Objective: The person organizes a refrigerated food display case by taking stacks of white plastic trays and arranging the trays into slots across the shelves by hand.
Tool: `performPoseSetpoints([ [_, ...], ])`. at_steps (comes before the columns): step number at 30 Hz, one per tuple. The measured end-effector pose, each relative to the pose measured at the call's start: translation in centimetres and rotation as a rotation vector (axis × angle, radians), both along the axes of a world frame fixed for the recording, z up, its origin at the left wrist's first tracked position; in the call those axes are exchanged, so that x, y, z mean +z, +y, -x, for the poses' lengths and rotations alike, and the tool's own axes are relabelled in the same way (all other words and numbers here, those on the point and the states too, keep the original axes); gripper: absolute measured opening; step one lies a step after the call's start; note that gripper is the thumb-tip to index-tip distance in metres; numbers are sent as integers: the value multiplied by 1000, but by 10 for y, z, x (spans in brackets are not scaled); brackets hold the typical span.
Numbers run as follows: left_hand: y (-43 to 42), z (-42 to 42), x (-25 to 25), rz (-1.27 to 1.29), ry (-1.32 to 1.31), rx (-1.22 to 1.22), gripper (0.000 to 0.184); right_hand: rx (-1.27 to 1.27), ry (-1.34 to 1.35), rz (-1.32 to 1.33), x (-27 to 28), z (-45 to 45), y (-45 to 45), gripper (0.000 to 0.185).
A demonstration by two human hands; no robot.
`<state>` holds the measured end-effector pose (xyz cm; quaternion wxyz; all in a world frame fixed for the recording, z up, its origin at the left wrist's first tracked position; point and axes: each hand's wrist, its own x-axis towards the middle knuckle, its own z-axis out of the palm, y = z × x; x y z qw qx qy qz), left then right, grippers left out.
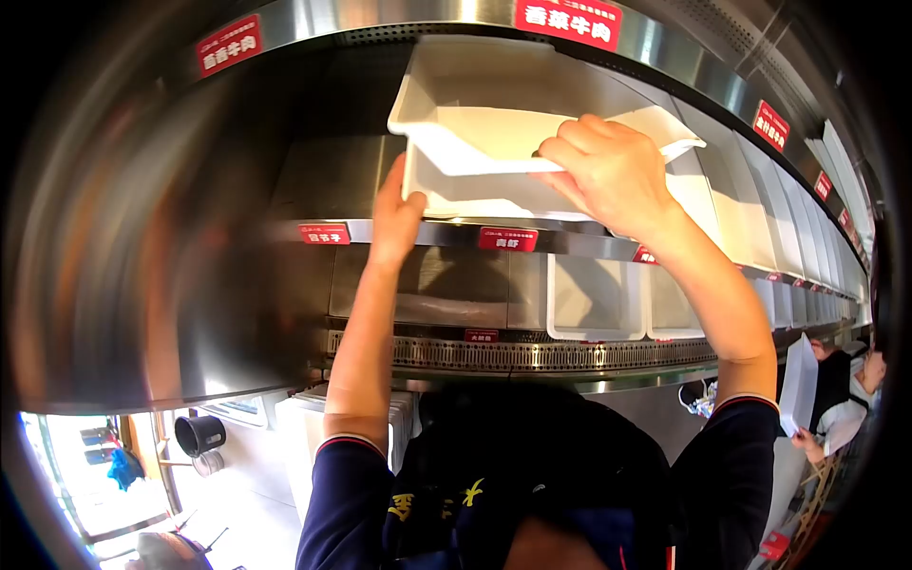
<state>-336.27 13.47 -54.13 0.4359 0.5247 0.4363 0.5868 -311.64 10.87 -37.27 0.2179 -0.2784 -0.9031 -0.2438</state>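
A white plastic bin [494, 166] with a dipped front rim sits tilted on the upper steel shelf. My right hand [617, 176] is closed round its front rim, knuckles up. At the left corner, below the rim, my left hand [394, 217] holds the white side wall, with the thumb in front and the fingers along the outside. Whether that wall belongs to the same bin or to another one under it, I cannot tell. The inside that shows holds nothing visible.
More white bins [760, 204] line the shelf to the right. Below stands a white tray [597, 296] on the lower shelf. Red labels [508, 238] run along the steel edges. A person [841, 404] at far right holds a white bin [798, 385]. A dark bucket [200, 435] is at lower left.
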Motion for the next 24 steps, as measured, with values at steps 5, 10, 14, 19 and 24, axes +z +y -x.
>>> performPoseSetpoints([
  [5, 4, -15, -8, -81, -155, -29, 56, 65, 84, -50, -2, 49, 23, 11],
  [10, -8, -23, -3, -125, -74, 130, 38, 141, -65, 1, -39, 150, 63, 6],
  [14, -9, -28, -16, -134, -464, -10, 43, 156, 20, 117, -83, 218, 79, 11],
  [19, -42, -29, -14, 5, 26, 109, 42, -12, -111, 480, -126, 249, 53, 20],
  [24, -98, -24, -25, -430, 120, 301, 26, 385, 221, 226, -84, 194, 5, 24],
])
